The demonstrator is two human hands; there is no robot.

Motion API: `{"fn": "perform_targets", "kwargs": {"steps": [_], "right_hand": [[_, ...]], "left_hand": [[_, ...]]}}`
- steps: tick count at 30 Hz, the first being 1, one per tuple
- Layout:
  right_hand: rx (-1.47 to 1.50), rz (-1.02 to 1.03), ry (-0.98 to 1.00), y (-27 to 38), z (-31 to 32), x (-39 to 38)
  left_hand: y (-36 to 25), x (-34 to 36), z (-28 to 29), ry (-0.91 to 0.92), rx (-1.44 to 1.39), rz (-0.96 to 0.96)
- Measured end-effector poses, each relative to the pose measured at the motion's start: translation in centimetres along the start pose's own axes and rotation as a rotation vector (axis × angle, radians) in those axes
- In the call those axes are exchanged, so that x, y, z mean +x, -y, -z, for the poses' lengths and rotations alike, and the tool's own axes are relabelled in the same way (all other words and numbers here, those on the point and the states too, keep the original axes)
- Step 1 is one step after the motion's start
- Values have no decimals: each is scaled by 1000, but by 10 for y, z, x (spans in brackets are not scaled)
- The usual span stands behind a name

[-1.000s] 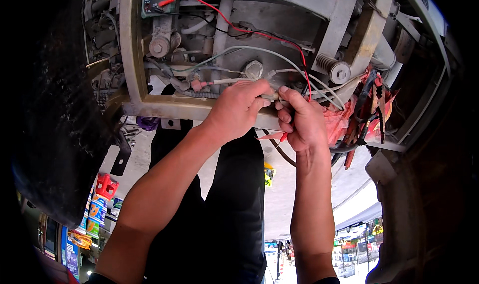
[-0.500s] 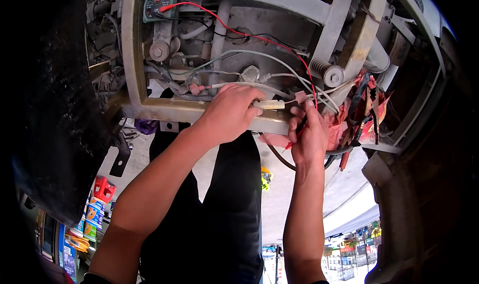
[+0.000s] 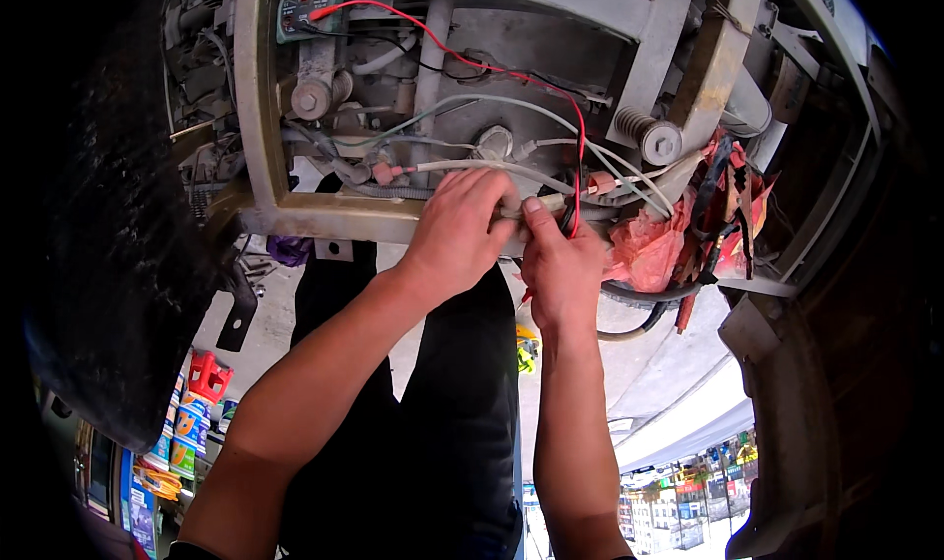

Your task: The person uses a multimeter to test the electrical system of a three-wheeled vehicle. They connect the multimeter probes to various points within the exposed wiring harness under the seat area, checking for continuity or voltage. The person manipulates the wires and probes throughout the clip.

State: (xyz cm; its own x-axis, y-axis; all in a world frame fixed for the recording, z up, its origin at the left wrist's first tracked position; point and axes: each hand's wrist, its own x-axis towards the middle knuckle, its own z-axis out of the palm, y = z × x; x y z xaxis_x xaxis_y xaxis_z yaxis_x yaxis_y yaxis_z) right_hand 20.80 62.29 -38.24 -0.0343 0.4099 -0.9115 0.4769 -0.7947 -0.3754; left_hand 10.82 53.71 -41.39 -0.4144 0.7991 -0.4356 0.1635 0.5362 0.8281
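My left hand [image 3: 460, 226] is closed around one end of a pale wire connector [image 3: 553, 203], which its fingers mostly cover. Against it from the right comes my right hand [image 3: 562, 265], closed round the red test lead [image 3: 580, 157] and black test lead, thumb pressed near the connector. The probe tips are largely hidden by the fingers. Both leads run up to a green-cased multimeter [image 3: 308, 4] at the upper left. Just beyond the right hand, a pink wire connector [image 3: 599, 182] sits on a light cable. Another pink connector [image 3: 388, 173] lies left of my left hand.
A metal frame [image 3: 349, 218] crosses in front of me, with bolts and springs [image 3: 639, 132] behind it. Torn red wrapping [image 3: 651, 250] and taped cables hang at the right. My dark-trousered legs are below. Bottles [image 3: 187, 427] stand at the lower left.
My right hand has moved left, bringing the test leads to the pale connector beside my left hand. The connector is now more covered. The pink connector beside it shows more fully.
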Motion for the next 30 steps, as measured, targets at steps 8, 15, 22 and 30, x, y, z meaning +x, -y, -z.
{"fn": "perform_targets", "kwargs": {"steps": [8,15,22,30], "right_hand": [[104,25,91,6,-2,3],[176,16,142,8,-7,7],[168,32,173,6,-4,4],[140,-5,174,7,5,10]], "left_hand": [[7,6,13,144,-136,24],[13,18,18,223,-295,137],[20,30,20,270,-428,366],[25,33,10,178,-606,368]]}}
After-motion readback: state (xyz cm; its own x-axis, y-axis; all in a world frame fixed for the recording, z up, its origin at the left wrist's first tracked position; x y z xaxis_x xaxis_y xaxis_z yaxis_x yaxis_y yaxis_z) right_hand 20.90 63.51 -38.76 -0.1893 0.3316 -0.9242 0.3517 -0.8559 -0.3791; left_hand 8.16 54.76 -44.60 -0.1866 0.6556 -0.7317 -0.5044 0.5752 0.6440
